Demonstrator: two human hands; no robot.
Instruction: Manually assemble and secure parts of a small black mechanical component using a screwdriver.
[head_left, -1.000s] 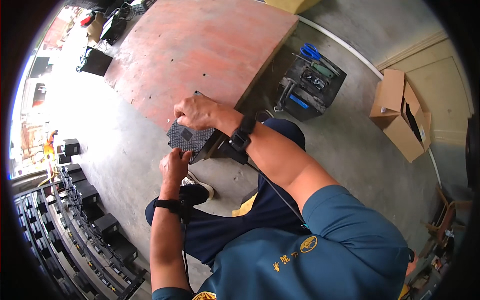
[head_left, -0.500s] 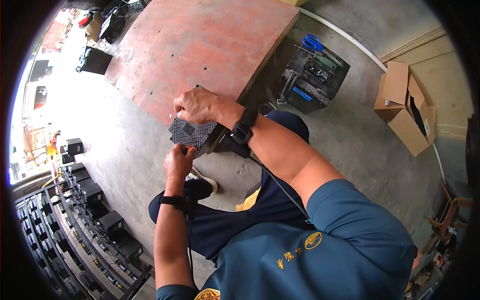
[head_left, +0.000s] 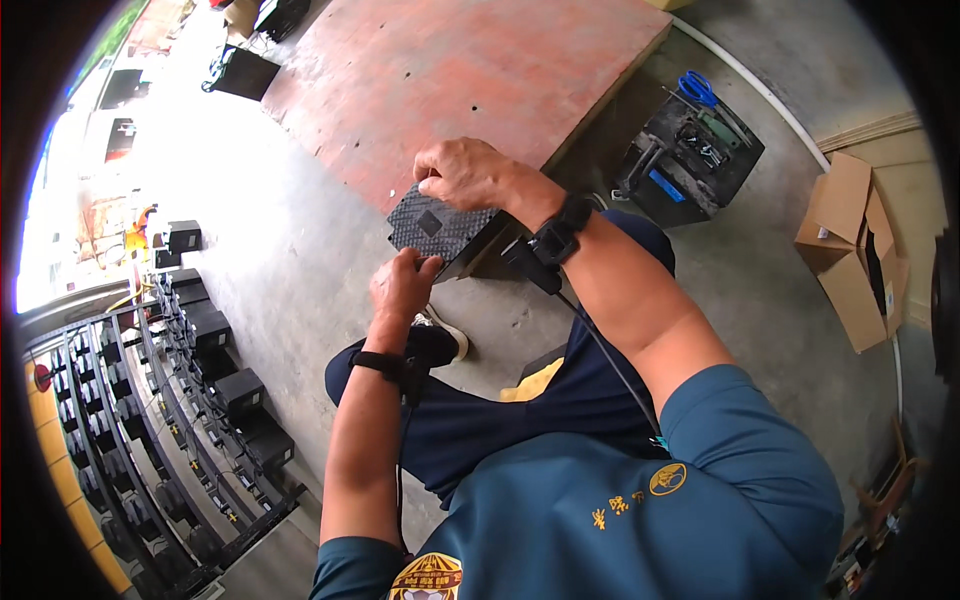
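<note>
A black box with a patterned, textured top and a small dark diamond in its middle [head_left: 415, 212] sits at the near corner of the reddish board. My left hand [head_left: 403, 285] is closed on its near edge, thumb and fingers pressed at the corner. Over the far edge of the box, my right hand [head_left: 465, 175] is bent at the wrist with its fingers curled in a pinch. What those fingers hold, if anything, is hidden by the hand.
The worn reddish board [head_left: 450, 70] stretches away in front. At right stand a black box with tools [head_left: 690, 160], blue-handled scissors [head_left: 697, 88] on it, and an open cardboard carton [head_left: 850, 250]. A black rack [head_left: 150, 430] with several black boxes stands at left.
The whole view has swung, so everything sits farther right in the picture. Both hands stay at the box in nearly the same pose.
</note>
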